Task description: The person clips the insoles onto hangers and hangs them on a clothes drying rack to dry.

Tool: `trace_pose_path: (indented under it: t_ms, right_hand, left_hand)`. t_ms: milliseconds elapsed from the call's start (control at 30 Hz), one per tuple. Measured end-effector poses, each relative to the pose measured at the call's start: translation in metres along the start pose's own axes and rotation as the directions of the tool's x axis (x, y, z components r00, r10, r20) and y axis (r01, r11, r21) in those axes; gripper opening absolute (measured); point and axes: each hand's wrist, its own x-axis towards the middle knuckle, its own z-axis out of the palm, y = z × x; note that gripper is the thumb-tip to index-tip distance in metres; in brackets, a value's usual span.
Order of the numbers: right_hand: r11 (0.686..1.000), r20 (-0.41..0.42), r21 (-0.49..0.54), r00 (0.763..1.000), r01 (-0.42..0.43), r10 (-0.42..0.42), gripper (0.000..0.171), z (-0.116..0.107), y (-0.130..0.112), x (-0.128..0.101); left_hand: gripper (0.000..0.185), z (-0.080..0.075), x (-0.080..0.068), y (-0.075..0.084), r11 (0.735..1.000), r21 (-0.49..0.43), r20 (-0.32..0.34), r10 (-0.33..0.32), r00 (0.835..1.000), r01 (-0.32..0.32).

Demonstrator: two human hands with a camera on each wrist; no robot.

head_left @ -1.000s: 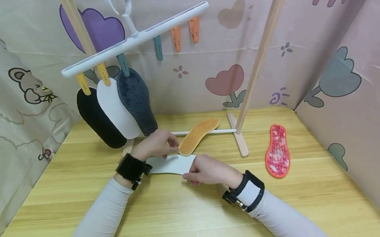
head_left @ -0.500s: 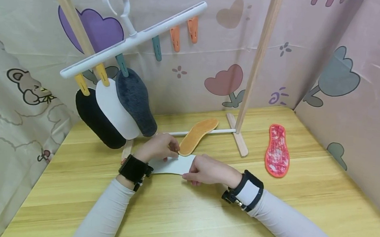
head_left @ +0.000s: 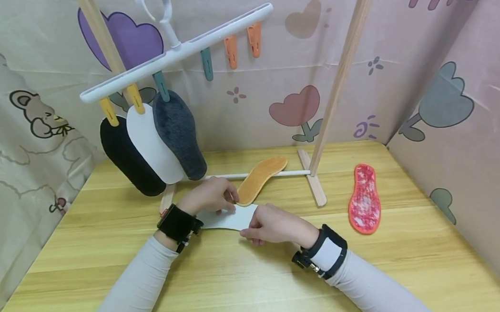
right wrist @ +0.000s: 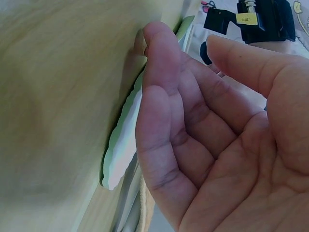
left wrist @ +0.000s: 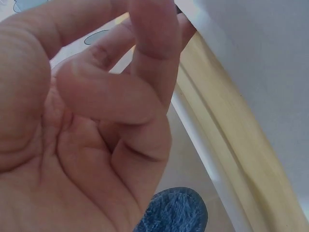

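A pale white insole (head_left: 224,217) lies on the table between the two hands; its green, wavy edge (right wrist: 120,130) shows in the right wrist view. My left hand (head_left: 210,196) is over its left part, fingers loosely bent and fingertips right at its upper edge. In the left wrist view that hand (left wrist: 111,96) has several fingers curled toward the palm beside the white surface. At the insole's right end rests my right hand (head_left: 282,225), its relaxed fingers covering that end. The right wrist view shows the thumb (right wrist: 241,63) standing apart from the bent fingers.
An orange insole (head_left: 261,178) leans on the rack's low bar (head_left: 294,173); a red-and-white insole (head_left: 365,199) lies right. From the white hanger (head_left: 181,49), clips hold black (head_left: 131,160), white (head_left: 156,143) and dark grey (head_left: 180,135) insoles. Other clips (head_left: 231,52) hang without insoles.
My left hand has shifted slightly right along the pale insole's upper edge. The right hand and the insole stay in place.
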Motion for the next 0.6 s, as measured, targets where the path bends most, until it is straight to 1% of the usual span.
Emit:
trace_pose_path:
  t_ms: [267,600]
  right_hand:
    - [1.000,0.006,-0.017,1.000,0.012,-0.012,0.042,-0.0005,0.0001,-0.0001]
    - [1.000,0.017,0.001,1.000,0.003,-0.003,0.040,-0.0001,0.0003,-0.0006]
  left_hand:
    - [0.010,-0.0004,-0.0006,0.0016,0.999,0.029,0.015,0.027,1.000,-0.028]
    - [0.009,0.0006,-0.0041,0.0051,0.999,0.006,0.029,0.054,0.998,-0.054]
